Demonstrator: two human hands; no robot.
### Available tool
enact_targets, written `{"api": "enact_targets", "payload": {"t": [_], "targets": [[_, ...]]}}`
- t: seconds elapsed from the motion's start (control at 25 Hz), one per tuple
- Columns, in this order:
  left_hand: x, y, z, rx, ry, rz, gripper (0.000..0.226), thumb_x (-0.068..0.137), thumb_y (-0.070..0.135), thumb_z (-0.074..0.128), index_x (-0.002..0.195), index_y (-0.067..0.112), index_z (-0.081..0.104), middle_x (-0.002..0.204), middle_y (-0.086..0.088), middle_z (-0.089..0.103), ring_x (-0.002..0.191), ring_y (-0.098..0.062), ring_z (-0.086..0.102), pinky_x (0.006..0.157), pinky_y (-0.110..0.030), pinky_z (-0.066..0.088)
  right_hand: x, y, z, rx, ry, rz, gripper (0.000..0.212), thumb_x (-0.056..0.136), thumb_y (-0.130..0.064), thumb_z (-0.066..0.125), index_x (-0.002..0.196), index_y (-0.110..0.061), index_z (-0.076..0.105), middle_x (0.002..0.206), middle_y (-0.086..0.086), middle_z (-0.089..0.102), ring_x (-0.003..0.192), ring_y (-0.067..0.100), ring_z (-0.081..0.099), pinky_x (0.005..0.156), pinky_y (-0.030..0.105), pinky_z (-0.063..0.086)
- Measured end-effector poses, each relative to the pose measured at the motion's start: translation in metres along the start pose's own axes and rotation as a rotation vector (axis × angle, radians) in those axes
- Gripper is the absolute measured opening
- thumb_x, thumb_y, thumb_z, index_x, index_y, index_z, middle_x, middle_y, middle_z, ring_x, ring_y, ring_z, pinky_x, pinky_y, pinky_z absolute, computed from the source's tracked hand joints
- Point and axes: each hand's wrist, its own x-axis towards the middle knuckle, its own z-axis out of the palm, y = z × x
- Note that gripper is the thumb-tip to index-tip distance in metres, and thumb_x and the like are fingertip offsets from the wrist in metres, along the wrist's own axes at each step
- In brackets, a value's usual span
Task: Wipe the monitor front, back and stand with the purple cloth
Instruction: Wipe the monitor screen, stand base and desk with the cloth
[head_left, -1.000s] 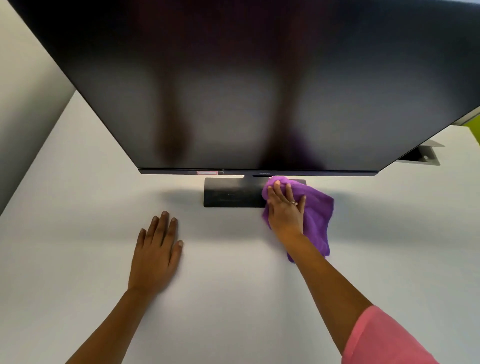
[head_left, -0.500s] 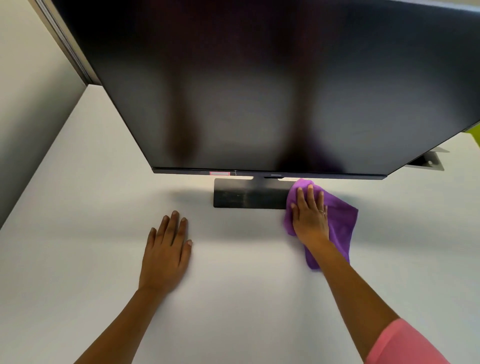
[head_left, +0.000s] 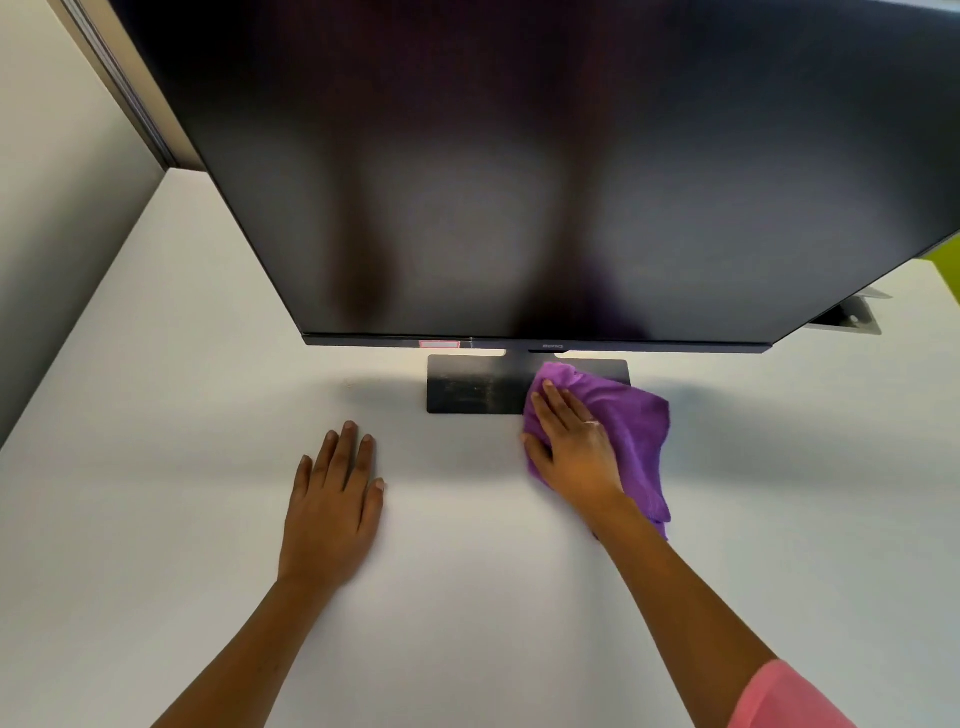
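Head view looks down on the monitor (head_left: 545, 171) and its dark stand base (head_left: 470, 387) on the white desk (head_left: 467, 597). The right hand (head_left: 569, 447) lies flat, fingers spread, pressing the purple cloth (head_left: 631, 415) onto the base's right part; the cloth spills off the plate onto the desk. The left hand (head_left: 332, 512) rests palm-down and empty on the desk, well clear of the stand. Pale streaks show on the uncovered left part of the base (dust, most likely), so the wipe should probably run the plate's full width with even pressure, then reach behind the neck. Gathering the loose cloth under the palm would likely help.
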Motion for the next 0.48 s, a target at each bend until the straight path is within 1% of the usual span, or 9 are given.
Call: {"api": "enact_targets", "payload": {"t": [0.08, 0.12, 0.16, 0.2, 0.28, 0.36, 0.4, 0.48], "targets": [[0.001, 0.001, -0.001, -0.003, -0.005, 0.001, 0.061, 0.098, 0.043, 0.011, 0.148, 0.013, 0.03, 0.157, -0.009, 0.022, 0.144, -0.028, 0.02, 0.114, -0.047, 0.022, -0.005, 0.026, 0.003, -0.027, -0.033, 0.207, 0.068, 0.09, -0.067, 0.02, 0.148, -0.037, 0.0, 0.158, -0.002, -0.009, 0.144, 0.038, -0.001, 0.11, 0.058, 0.016], [0.001, 0.001, -0.001, -0.004, -0.007, 0.0, 0.061, 0.098, 0.043, 0.011, 0.148, 0.012, 0.031, 0.156, -0.009, 0.023, 0.144, -0.029, 0.021, 0.113, -0.048, 0.022, -0.002, 0.037, 0.002, 0.003, -0.037, 0.322, 0.07, 0.09, -0.066, 0.028, 0.147, -0.039, -0.003, 0.158, -0.001, -0.011, 0.143, 0.041, -0.004, 0.108, 0.061, 0.015], [0.001, 0.002, -0.002, -0.001, -0.01, -0.001, 0.062, 0.098, 0.043, 0.011, 0.147, 0.012, 0.031, 0.156, -0.01, 0.024, 0.144, -0.029, 0.022, 0.113, -0.048, 0.023, 0.003, 0.045, 0.0, 0.043, -0.025, 0.396, 0.072, 0.091, -0.062, 0.031, 0.148, -0.035, -0.003, 0.158, 0.002, -0.009, 0.143, 0.042, -0.002, 0.108, 0.062, 0.015], [0.001, 0.002, -0.002, 0.003, -0.016, -0.002, 0.062, 0.098, 0.043, 0.01, 0.147, 0.012, 0.032, 0.156, -0.01, 0.024, 0.143, -0.03, 0.023, 0.113, -0.048, 0.023, 0.011, 0.05, -0.001, 0.09, -0.001, 0.422, 0.07, 0.094, -0.056, 0.031, 0.15, -0.028, -0.001, 0.159, 0.006, -0.003, 0.143, 0.041, 0.001, 0.11, 0.06, 0.016], [0.001, 0.002, -0.002, 0.005, -0.019, -0.001, 0.063, 0.098, 0.044, 0.008, 0.147, 0.012, 0.032, 0.156, -0.01, 0.024, 0.143, -0.03, 0.022, 0.113, -0.048, 0.023, 0.026, 0.052, -0.003, 0.176, 0.054, 0.403, 0.06, 0.1, -0.036, 0.03, 0.15, -0.011, 0.008, 0.157, 0.014, 0.01, 0.143, 0.038, 0.01, 0.115, 0.054, 0.019], [0.001, 0.001, -0.002, 0.001, -0.018, -0.003, 0.063, 0.098, 0.045, 0.008, 0.147, 0.012, 0.031, 0.156, -0.01, 0.024, 0.144, -0.03, 0.022, 0.113, -0.048, 0.023, 0.035, 0.048, -0.002, 0.201, 0.089, 0.407, 0.054, 0.101, -0.02, 0.032, 0.148, -0.002, 0.013, 0.156, 0.017, 0.015, 0.143, 0.034, 0.014, 0.116, 0.047, 0.02], [0.002, 0.001, -0.002, 0.001, -0.019, -0.004, 0.063, 0.099, 0.045, 0.008, 0.147, 0.012, 0.031, 0.156, -0.01, 0.024, 0.143, -0.03, 0.022, 0.113, -0.048, 0.023, 0.036, 0.045, -0.002, 0.198, 0.1, 0.413, 0.053, 0.1, -0.017, 0.033, 0.148, -0.001, 0.014, 0.155, 0.017, 0.015, 0.143, 0.034, 0.015, 0.117, 0.045, 0.02], [0.001, 0.002, -0.001, 0.002, -0.015, -0.003, 0.062, 0.099, 0.044, 0.01, 0.147, 0.012, 0.031, 0.156, -0.01, 0.024, 0.143, -0.03, 0.023, 0.113, -0.048, 0.024, 0.031, 0.035, -0.004, 0.195, 0.122, 0.377, 0.054, 0.1, -0.022, 0.033, 0.147, -0.002, 0.016, 0.155, 0.016, 0.017, 0.143, 0.033, 0.018, 0.117, 0.043, 0.021]]}}
